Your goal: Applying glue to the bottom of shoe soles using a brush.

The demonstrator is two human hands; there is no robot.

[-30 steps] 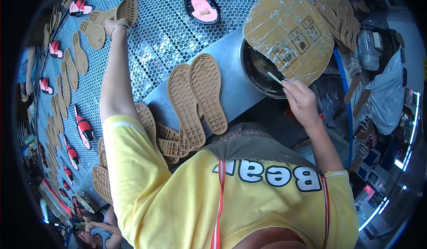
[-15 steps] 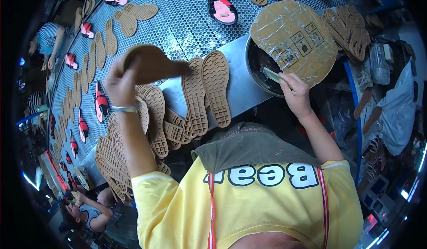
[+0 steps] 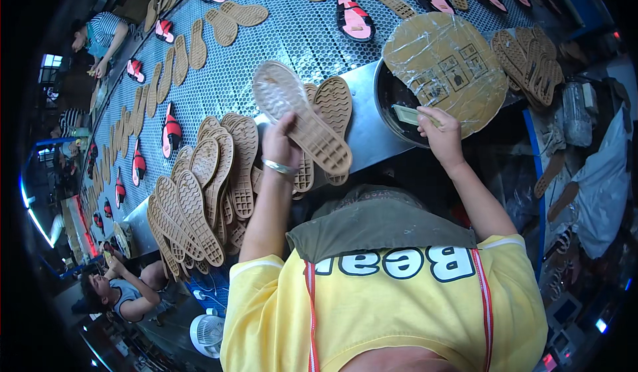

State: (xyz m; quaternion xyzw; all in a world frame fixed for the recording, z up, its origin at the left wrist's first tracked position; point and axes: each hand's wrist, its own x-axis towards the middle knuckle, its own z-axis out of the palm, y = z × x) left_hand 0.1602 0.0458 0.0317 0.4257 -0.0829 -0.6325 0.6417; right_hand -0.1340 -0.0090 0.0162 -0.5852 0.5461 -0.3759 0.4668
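My left hand (image 3: 282,147) is closed round the waist of a tan shoe sole (image 3: 279,90). I hold it tilted above other soles (image 3: 333,103) lying on the metal ledge, its grid-patterned end pointing toward me. My right hand (image 3: 441,133) grips a flat, pale brush (image 3: 407,114) over the mouth of a round, dark-walled pot (image 3: 385,116). A taped brown cardboard piece (image 3: 445,73) covers much of the pot; what is inside is mostly hidden.
A heap of tan soles (image 3: 189,206) lies left of my left arm. Beyond, a perforated conveyor bed (image 3: 279,33) carries rows of soles and pink-and-black sandals (image 3: 354,18). More soles (image 3: 528,60) are piled right of the pot. Other people (image 3: 126,292) sit along the left side.
My left hand has brought the sole rightward and lower, from beside the conveyor to over the ledge, turning it. My right hand stays at the pot with the brush. The view has shifted slightly.
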